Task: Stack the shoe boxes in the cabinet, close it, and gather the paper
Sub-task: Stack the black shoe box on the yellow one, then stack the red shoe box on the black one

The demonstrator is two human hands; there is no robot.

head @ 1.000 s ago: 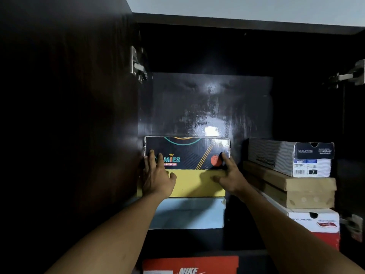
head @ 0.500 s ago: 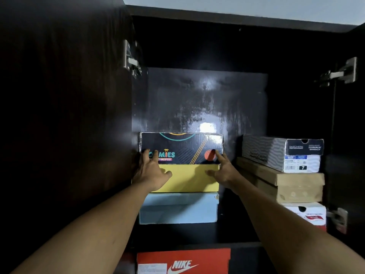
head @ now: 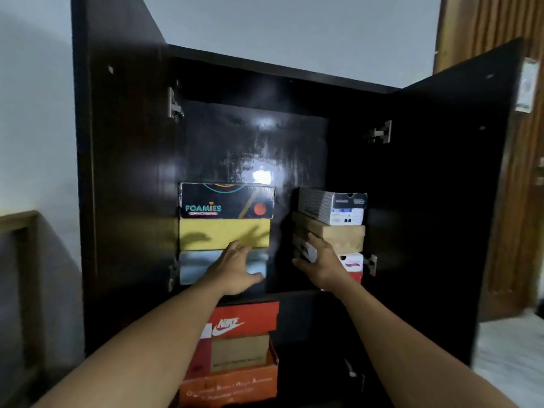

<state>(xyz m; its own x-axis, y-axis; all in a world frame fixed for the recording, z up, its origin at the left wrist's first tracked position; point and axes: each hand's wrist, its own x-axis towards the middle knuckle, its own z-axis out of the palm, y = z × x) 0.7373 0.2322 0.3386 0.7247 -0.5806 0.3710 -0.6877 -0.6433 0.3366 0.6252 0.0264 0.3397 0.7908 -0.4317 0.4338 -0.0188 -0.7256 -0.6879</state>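
While both doors stand open, the cabinet (head: pixel 253 142) holds two three-box stacks on its upper shelf, the Foamies box (head: pixel 226 201) topmost at left. Your left hand (head: pixel 235 272) hovers before the blue box (head: pixel 194 266), fingers straight and together. Your right hand (head: pixel 322 265) presses the right stack (head: pixel 332 234), thumb splayed.

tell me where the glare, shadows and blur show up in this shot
Head view: a bright glare spot sits on the glossy cabinet back panel above the Foamies box; finger-shaped shadows fall on the yellow box; the Nike box is blurred; the interior's right side is nearly black.
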